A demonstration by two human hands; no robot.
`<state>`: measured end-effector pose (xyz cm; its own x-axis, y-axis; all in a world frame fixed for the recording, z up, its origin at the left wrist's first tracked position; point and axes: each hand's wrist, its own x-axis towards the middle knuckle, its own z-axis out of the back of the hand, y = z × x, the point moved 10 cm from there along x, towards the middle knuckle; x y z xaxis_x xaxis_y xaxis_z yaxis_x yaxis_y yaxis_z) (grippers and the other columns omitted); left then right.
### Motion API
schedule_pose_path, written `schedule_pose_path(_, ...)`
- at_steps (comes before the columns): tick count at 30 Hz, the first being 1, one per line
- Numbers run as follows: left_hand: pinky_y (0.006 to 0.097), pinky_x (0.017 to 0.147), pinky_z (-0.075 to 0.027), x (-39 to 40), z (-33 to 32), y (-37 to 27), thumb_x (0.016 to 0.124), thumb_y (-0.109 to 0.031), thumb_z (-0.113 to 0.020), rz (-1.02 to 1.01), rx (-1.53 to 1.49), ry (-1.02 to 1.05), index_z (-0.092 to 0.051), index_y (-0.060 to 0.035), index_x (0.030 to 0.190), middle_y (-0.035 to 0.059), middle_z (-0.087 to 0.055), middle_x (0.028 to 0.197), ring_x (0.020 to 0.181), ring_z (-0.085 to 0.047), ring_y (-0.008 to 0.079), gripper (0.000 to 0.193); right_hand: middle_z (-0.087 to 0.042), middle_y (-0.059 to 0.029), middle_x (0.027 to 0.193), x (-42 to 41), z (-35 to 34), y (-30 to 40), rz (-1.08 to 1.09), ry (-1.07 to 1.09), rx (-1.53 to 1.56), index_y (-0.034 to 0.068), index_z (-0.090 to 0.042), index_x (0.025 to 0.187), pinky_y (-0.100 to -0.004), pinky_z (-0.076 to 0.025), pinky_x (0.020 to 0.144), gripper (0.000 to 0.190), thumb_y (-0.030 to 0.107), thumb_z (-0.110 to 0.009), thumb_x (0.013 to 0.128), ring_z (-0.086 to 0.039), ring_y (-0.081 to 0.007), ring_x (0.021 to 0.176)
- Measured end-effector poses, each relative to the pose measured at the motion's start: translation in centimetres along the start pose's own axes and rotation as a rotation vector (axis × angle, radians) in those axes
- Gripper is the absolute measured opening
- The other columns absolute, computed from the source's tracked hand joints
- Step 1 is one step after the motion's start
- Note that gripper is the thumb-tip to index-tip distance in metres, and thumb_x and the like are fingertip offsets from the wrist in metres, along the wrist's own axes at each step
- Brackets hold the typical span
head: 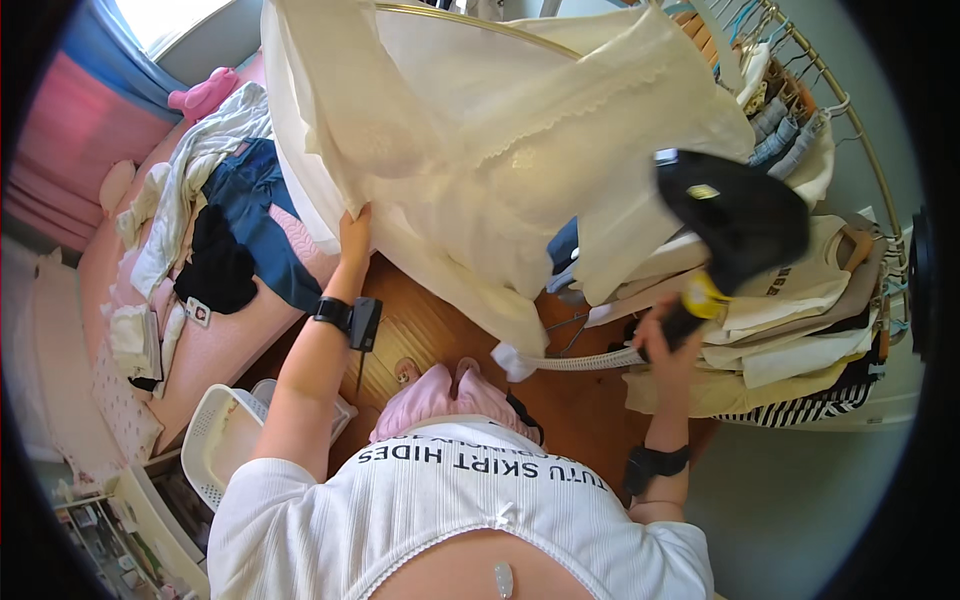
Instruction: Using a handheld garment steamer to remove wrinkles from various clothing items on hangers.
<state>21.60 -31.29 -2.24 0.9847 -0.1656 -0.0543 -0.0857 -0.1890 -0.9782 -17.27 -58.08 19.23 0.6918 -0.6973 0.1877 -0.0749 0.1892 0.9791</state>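
Note:
A sheer cream garment (480, 142) hangs spread out before me, its upper part near a curved gold rail (480, 21). My left hand (355, 229) pinches the garment's lower left edge. In my right hand (666, 334) is the handle of a black handheld garment steamer (731, 210) with a yellow band, blurred, its head over the garment's right side. A ribbed pale hose (585, 363) runs leftwards from beside the handle. Whether the steamer head touches the cloth I cannot tell.
On the left, a pink-covered bed (217, 360) bears blue jeans (259, 217), a black garment (214, 262) and white clothes. A white plastic basket (217, 435) stands beside it. At right, many clothes hang from a gold rack (862, 135). Wooden floor (420, 322) shows below.

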Motion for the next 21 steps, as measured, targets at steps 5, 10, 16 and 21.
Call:
schedule_pose_path(5, 0.0244, 0.068, -0.041, -2.3, 3.2, 1.8, 0.081, -0.011, -0.047, -0.026, 0.386, 0.163, -0.056, 0.0032, 0.095, 0.0044, -0.058, 0.081, 0.077, -0.054, 0.0136, 0.022, -0.058, -0.0173, 0.078, 0.1, -8.6, -6.9, 0.064, 0.418, -0.469, 0.002, -0.051, 0.1, -0.0332, -0.045, 0.067, 0.037, 0.016, -0.064, 0.069, -0.06, -0.0284, 0.074)
schedule_pose_path(10, 0.0229, 0.073, -0.04, -7.3, 3.4, 3.2, 0.08, -0.004, -0.045, 0.11, 0.357, 0.313, -0.058, 0.0044, 0.094, 0.0021, -0.059, 0.086, 0.079, -0.052, 0.0095, 0.021, -0.059, -0.0167, 0.085, 0.2, -17.8, -10.8, 0.258, 0.602, -0.559, 0.006, -0.049, 0.104, -0.0398, -0.046, 0.065, 0.043, 0.026, -0.064, 0.069, -0.057, -0.0348, 0.077)
schedule_pose_path(16, 0.0202, 0.067, -0.04, -8.9, 6.8, 0.4, 0.083, -0.007, -0.045, -0.012, 0.311, 0.135, -0.058, 0.003, 0.093, -0.0003, -0.059, 0.084, 0.073, -0.051, 0.007, 0.02, -0.059, -0.0151, 0.09, 2.8, -16.9, -19.3, 0.145, 0.609, -0.807, 0.008, -0.049, 0.104, -0.0406, -0.045, 0.066, 0.041, 0.028, -0.06, 0.071, -0.057, -0.034, 0.079)
schedule_pose_path(21, 0.0225, 0.07, -0.042, -9.9, 5.3, 1.9, 0.081, -0.004, -0.043, 0.217, 0.312, 0.329, -0.059, 0.0034, 0.093, 0.0012, -0.06, 0.083, 0.074, -0.054, 0.0092, 0.021, -0.058, -0.0187, 0.09, 2.5, -6.0, -24.1, -0.099, 0.395, -0.889, 0.009, -0.05, 0.104, -0.0415, -0.045, 0.067, 0.039, 0.027, -0.06, 0.071, -0.056, -0.035, 0.081)
